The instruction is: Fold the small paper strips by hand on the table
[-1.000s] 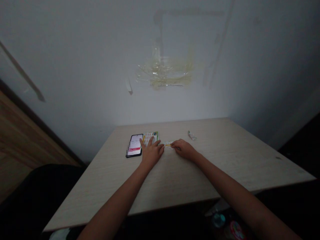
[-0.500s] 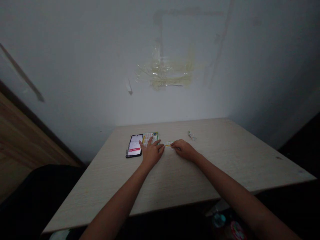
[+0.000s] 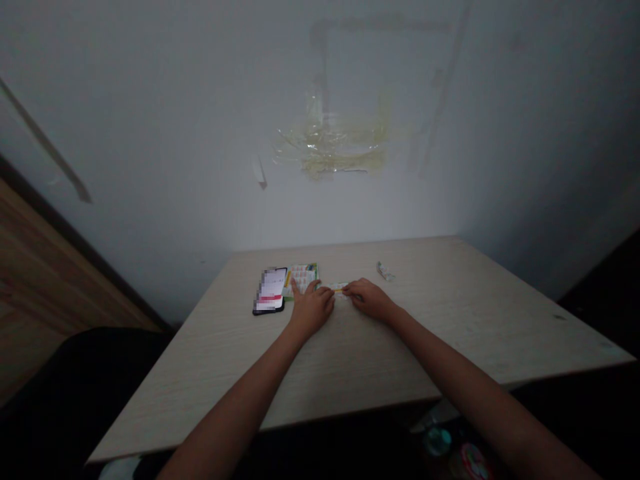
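A small printed paper strip (image 3: 341,287), white with yellow and green, lies on the table between my hands. My left hand (image 3: 314,309) is at its left end, thumb and forefinger closed together there, while the outer fingers spread toward a printed sheet (image 3: 303,274). At the strip's right end, my right hand (image 3: 371,300) pinches the edge with bent fingers. The sheet, covered with rows of small pictures, is partly hidden by my left hand. Left of it lies a phone (image 3: 271,293) with a lit, partly blurred screen.
A crumpled scrap of paper (image 3: 384,271) lies beyond my right hand on the pale wooden table (image 3: 450,300). Behind the table rises a wall (image 3: 200,133) with yellowed tape (image 3: 340,157). Under the front edge, a bottle (image 3: 438,441) shows dimly.
My left hand has slid slightly right along the strip, its fingers drawing closer together and uncovering more of the sheet. My right hand stays nearly in place.
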Demonstrator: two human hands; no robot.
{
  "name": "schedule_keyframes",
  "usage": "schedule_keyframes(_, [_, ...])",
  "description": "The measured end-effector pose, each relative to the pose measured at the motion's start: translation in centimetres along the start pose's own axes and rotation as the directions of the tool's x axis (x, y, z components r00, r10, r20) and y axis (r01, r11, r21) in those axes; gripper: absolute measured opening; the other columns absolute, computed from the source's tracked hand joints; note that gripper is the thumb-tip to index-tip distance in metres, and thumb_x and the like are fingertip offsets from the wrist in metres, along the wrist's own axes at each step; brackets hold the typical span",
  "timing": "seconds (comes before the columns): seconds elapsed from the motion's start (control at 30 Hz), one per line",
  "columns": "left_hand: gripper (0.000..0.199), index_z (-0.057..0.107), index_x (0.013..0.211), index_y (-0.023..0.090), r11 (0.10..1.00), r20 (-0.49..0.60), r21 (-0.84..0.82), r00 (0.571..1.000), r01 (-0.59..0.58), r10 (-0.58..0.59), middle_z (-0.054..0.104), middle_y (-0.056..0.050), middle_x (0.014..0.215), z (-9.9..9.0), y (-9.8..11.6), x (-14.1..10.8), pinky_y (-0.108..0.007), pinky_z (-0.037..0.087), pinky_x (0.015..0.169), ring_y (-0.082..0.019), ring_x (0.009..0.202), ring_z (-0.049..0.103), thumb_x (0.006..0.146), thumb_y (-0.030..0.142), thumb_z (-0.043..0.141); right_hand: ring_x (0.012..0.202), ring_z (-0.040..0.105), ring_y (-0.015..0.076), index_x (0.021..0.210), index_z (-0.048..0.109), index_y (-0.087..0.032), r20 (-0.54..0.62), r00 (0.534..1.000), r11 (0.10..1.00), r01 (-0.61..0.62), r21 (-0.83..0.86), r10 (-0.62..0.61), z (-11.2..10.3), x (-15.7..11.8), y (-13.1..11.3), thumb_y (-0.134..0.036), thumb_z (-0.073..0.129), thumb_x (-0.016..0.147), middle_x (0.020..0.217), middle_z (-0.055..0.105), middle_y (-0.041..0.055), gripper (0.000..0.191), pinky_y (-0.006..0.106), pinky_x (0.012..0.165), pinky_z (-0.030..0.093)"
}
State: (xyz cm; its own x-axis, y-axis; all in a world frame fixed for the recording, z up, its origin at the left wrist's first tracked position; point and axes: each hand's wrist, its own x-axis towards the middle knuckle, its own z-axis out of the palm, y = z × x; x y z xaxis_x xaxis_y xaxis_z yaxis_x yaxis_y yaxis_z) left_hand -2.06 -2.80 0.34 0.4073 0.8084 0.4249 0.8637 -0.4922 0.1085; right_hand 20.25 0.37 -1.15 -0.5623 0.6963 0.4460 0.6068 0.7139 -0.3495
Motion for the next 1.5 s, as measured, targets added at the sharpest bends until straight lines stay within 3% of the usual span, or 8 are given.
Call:
schedule_keyframes(0.33, [0.034,0.067,0.12,0.042,0.998,0.058,0.055,0.998,-0.019,0.016,0.069,0.001,0.126,-0.7,0.2,-0.4,-0.083,-0.002,0.107,-0.037,0.136,0.042,0.1,0.045,0.04,0.106,0.063,0.0207,0.109,0.073,-0.017,0.005,1.0,1.0,-0.011,-0.003,0.011,-0.1,0.2,-0.3,-0.006,0.055,0.084,0.114,0.073,0.0093,0.033,0.038,0.099,0.047])
schedule_keyframes(0.97, [0.034,0.062,0.124,0.053,0.998,0.14,0.055,0.99,-0.011,0.003,0.057,-0.003,0.138,-0.5,0.8,-0.9,-0.085,0.004,0.103,-0.043,0.141,0.032,0.095,0.057,0.046,0.105,0.064,0.021,0.106,0.073,-0.017,-0.029,0.999,0.999,0.035,0.023,-0.034,0.2,0.1,0.3,-0.006,0.056,0.084,0.112,0.074,0.0083,0.03,0.038,0.098,0.046])
schedule_keyframes(1.2, [0.034,0.063,0.123,0.053,0.999,0.126,0.038,0.992,-0.019,0.014,0.058,-0.002,0.137,-0.5,0.9,-0.8,-0.085,0.003,0.104,-0.042,0.141,0.032,0.094,0.058,0.046,0.104,0.065,0.0208,0.107,0.073,-0.018,-0.021,1.0,0.999,0.008,0.039,-0.008,0.1,0.2,0.3,-0.007,0.056,0.085,0.111,0.074,0.0089,0.03,0.038,0.097,0.047])
schedule_keyframes(1.5, [0.03,0.07,0.116,0.044,1.0,0.054,0.011,0.999,0.006,-0.007,0.067,0.001,0.129,-0.8,1.2,-0.7,-0.084,-0.001,0.106,-0.039,0.137,0.039,0.096,0.05,0.048,0.106,0.065,0.0209,0.108,0.073,-0.019,-0.04,0.999,0.999,0.021,0.039,-0.02,0.6,0.1,1.0,-0.009,0.057,0.085,0.112,0.074,0.0093,0.03,0.039,0.098,0.047])
